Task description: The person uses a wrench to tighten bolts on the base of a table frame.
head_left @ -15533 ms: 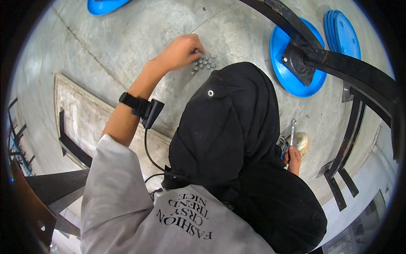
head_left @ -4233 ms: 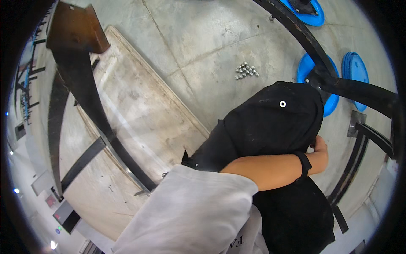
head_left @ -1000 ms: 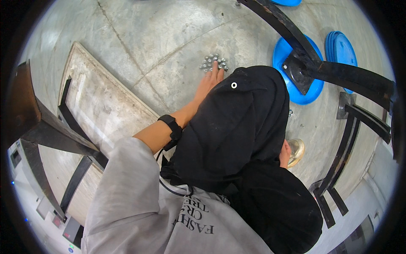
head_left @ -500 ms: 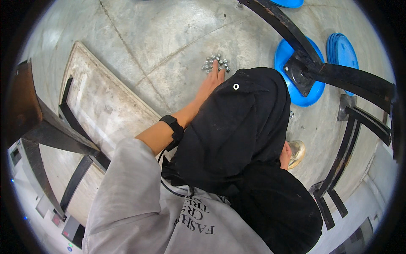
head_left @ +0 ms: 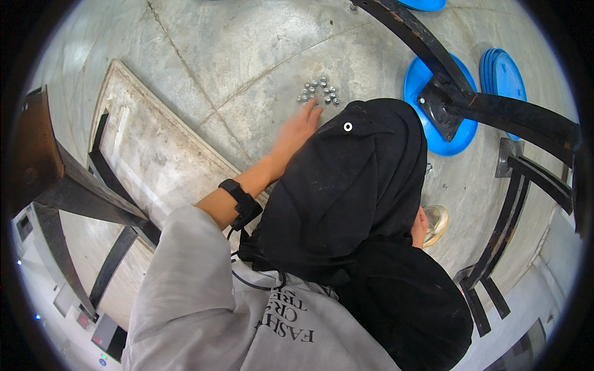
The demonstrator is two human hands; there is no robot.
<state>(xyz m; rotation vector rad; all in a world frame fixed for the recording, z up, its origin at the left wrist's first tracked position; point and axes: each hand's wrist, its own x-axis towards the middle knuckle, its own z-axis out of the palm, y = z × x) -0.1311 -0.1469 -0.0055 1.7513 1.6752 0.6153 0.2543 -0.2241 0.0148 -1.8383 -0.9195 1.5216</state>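
Observation:
A cluster of small, shiny, round metal pieces [head_left: 319, 90] lies on the concrete floor beyond my knee; they look like nuts. My left hand [head_left: 298, 131] is at the near edge of this cluster, blurred by motion. Its fingertips point toward the pieces, and whether anything is between them does not show. My right hand [head_left: 419, 229] shows only in part to the right of my black trouser leg [head_left: 352, 179], beside my light shoe [head_left: 438, 226]. The trousers hide most of its fingers.
A worn board [head_left: 148, 142] with dark metal legs stands left. At right, a black metal frame [head_left: 520, 111] has one foot plate over a blue tray [head_left: 416, 86]. Stacked blue trays [head_left: 508, 80] lie beyond it. Another small metal piece [head_left: 429, 168] is beside my knee.
My left hand has drawn back slightly toward me and left, off the middle of the metal pieces, which now show more fully. My right hand looks the same.

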